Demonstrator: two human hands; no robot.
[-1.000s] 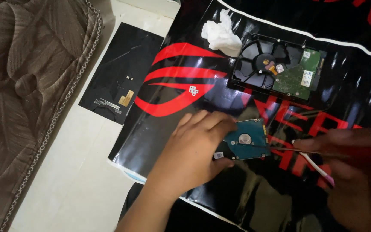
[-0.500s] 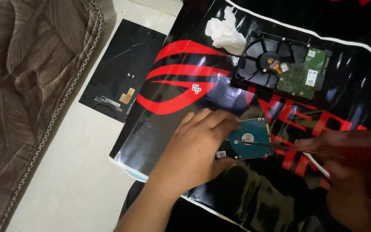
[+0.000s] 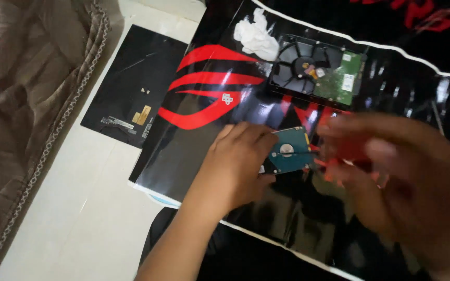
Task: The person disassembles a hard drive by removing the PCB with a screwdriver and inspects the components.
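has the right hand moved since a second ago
Yes. The right hand has shifted left, closing on the small drive that the left hand holds on the black mat; it is motion-blurred.

Change from the earlier views: the right hand (image 3: 391,177), previously low at the 4 o'clock edge of the view with a thin white-and-red tool pointing toward 10 o'clock, now sits higher and closer to the centre, blurred by motion, with its fingers (image 3: 350,127) spread just at 3 o'clock of the small drive (image 3: 289,151). The tool can no longer be made out clearly; only a thin dark line crosses the small drive's blue-green board. The camera view has drifted slightly, so the large drive (image 3: 316,70) and the white crumpled tissue (image 3: 256,36) lie nearer 12 o'clock, closer to the top edge.
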